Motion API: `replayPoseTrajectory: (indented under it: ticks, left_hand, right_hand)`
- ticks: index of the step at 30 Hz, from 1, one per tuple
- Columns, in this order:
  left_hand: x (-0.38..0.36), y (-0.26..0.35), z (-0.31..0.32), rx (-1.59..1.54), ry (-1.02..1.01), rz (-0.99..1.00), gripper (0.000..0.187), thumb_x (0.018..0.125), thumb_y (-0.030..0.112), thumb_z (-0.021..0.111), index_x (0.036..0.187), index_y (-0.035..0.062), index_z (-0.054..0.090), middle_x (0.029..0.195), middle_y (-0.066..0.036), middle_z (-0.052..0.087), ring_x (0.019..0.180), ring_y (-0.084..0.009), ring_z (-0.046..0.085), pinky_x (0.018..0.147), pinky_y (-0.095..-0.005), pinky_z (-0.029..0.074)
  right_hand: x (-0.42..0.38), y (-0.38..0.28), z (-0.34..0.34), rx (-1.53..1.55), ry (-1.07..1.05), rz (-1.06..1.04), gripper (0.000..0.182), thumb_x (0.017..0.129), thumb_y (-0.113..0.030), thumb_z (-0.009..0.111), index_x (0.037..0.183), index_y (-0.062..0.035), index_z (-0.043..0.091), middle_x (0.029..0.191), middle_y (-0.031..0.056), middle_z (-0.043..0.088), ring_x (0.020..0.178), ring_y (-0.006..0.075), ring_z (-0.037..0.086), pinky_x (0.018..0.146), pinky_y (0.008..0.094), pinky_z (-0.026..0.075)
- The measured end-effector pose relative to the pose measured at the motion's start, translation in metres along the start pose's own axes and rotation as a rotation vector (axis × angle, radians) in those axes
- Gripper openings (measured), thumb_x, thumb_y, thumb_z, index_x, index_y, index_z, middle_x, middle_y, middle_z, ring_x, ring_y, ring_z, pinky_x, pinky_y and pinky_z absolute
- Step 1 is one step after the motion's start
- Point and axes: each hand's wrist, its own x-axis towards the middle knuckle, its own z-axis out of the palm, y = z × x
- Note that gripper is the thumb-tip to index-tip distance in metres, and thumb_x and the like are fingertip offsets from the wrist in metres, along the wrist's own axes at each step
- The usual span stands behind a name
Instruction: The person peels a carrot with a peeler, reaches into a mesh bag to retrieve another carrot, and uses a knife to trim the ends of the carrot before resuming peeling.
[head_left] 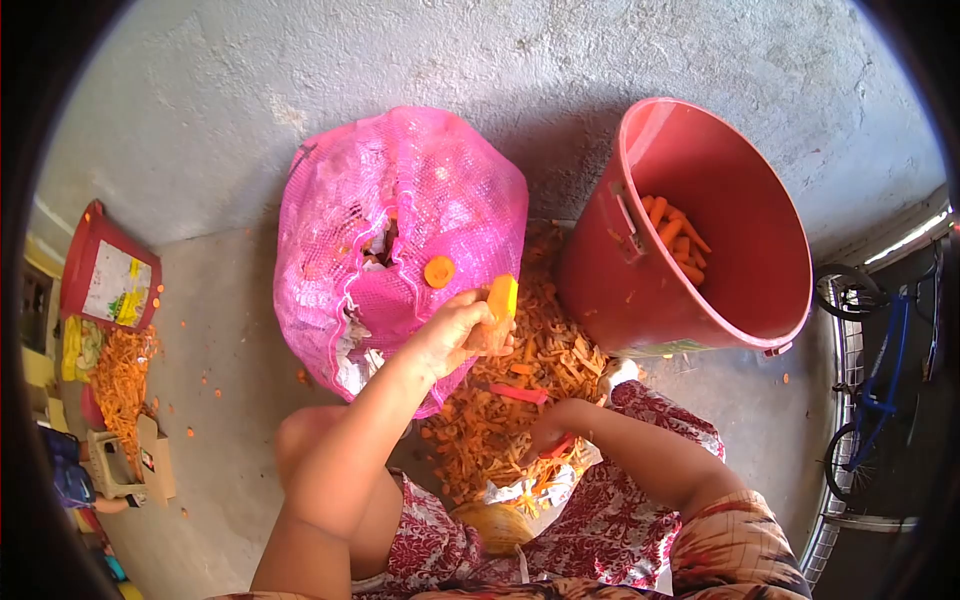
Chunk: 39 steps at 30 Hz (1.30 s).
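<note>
Raised in front of the pink mesh bag (460,200), my left hand (460,328) is closed round a carrot (503,298) that points upward. Lower down, my right hand (552,428) is wrapped round a red-handled tool (560,447) whose working end is hidden. It is close over a heap of carrot peelings (470,440) between my legs. A second red object (518,393) lies on the heap near that hand. An orange carrot end (438,271) shows against the bag, just above my left wrist.
A large red bucket (590,250) leans at the right with several peeled carrots (680,240) inside. At the left are another red bucket (80,265), more peelings (122,385), a cardboard box (155,460) and part of another person (72,470). A blue bicycle (880,400) stands far right.
</note>
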Motion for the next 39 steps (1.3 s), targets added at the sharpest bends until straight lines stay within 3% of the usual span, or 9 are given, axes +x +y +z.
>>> replayPoseTrajectory:
  ticks: [5,13,17,19,25,27,31,34,39]
  left_hand:
    - [0.001,-0.001,0.003,0.033,0.014,0.008,0.033,0.076,0.010,0.045,0.107,0.0011,0.042,0.090,-0.013,0.053,0.079,-0.0223,0.056,0.072,-0.0401,0.050]
    - [0.010,-0.010,-0.005,0.153,0.175,0.076,0.036,0.077,0.015,0.045,0.111,0.0035,0.040,0.096,-0.012,0.053,0.085,-0.0216,0.056,0.076,-0.0419,0.047]
    - [0.009,-0.005,-0.008,-0.041,0.186,-0.042,0.042,0.079,0.027,0.043,0.115,0.0055,0.041,0.103,-0.010,0.053,0.094,-0.0232,0.052,0.085,-0.0473,0.038]
    - [0.008,-0.005,-0.009,-0.114,0.141,-0.047,0.045,0.079,0.032,0.041,0.116,0.0060,0.041,0.105,-0.008,0.053,0.097,-0.0242,0.050,0.088,-0.0489,0.034]
    - [0.010,-0.007,-0.012,-0.107,0.146,-0.020,0.043,0.082,0.032,0.039,0.115,0.0055,0.042,0.105,-0.009,0.053,0.091,-0.0239,0.054,0.083,-0.0452,0.039]
    - [0.011,-0.007,-0.012,-0.091,0.163,-0.020,0.040,0.084,0.031,0.039,0.115,0.0057,0.042,0.105,-0.008,0.053,0.090,-0.0237,0.054,0.082,-0.0426,0.041]
    - [0.014,-0.009,-0.016,-0.110,0.155,-0.013,0.035,0.084,0.025,0.043,0.113,0.0054,0.044,0.106,-0.008,0.054,0.090,-0.0227,0.054,0.080,-0.0387,0.044]
    - [0.012,-0.007,-0.010,-0.183,0.176,0.010,0.034,0.083,0.023,0.047,0.111,0.0039,0.045,0.103,-0.009,0.054,0.089,-0.0228,0.055,0.080,-0.0386,0.044]
    - [0.010,-0.006,-0.002,-0.069,0.112,0.088,0.036,0.083,0.027,0.048,0.108,0.0017,0.045,0.097,-0.012,0.055,0.086,-0.0238,0.056,0.076,-0.0374,0.047]
  right_hand:
    - [-0.010,0.006,-0.025,0.235,0.054,-0.127,0.052,0.073,-0.058,0.050,0.059,-0.0086,0.059,0.055,0.0025,0.051,0.054,0.0144,0.049,0.059,0.0295,0.041]
    - [-0.009,0.005,-0.043,0.226,0.541,0.221,0.073,0.080,-0.065,0.021,0.063,-0.0072,0.063,0.058,0.0031,0.057,0.058,0.0167,0.057,0.064,0.0343,0.044]
    - [0.003,0.016,-0.040,0.295,0.193,0.032,0.072,0.080,-0.064,0.022,0.066,-0.0056,0.063,0.056,0.0048,0.055,0.053,0.0177,0.055,0.059,0.0327,0.045]
    - [-0.008,0.003,-0.034,0.221,0.151,0.156,0.072,0.080,-0.063,0.023,0.069,-0.0049,0.064,0.057,0.0058,0.056,0.052,0.0183,0.055,0.057,0.0319,0.045]
    - [0.019,0.019,-0.026,0.130,0.191,0.202,0.070,0.075,-0.067,0.032,0.105,-0.0090,0.057,0.065,0.0085,0.058,0.059,0.0201,0.056,0.060,0.0322,0.045]
    - [0.031,0.025,-0.015,0.038,0.274,-0.035,0.069,0.073,-0.068,0.038,0.110,-0.0112,0.053,0.072,0.0088,0.058,0.069,0.0207,0.056,0.065,0.0332,0.044]
    - [0.003,0.006,-0.008,-0.078,0.076,0.055,0.071,0.069,-0.073,0.036,0.097,-0.0142,0.063,0.101,0.0106,0.056,0.093,0.0194,0.053,0.081,0.0359,0.041]
    - [-0.017,-0.014,-0.015,0.001,-0.125,0.210,0.064,0.068,-0.069,0.045,0.090,-0.0115,0.064,0.090,0.0091,0.059,0.082,0.0194,0.055,0.073,0.0351,0.043]
    - [0.025,0.032,-0.006,-0.206,-0.054,0.006,0.043,0.069,-0.050,0.061,0.079,-0.0082,0.063,0.071,0.0042,0.059,0.063,0.0186,0.054,0.057,0.0339,0.043]
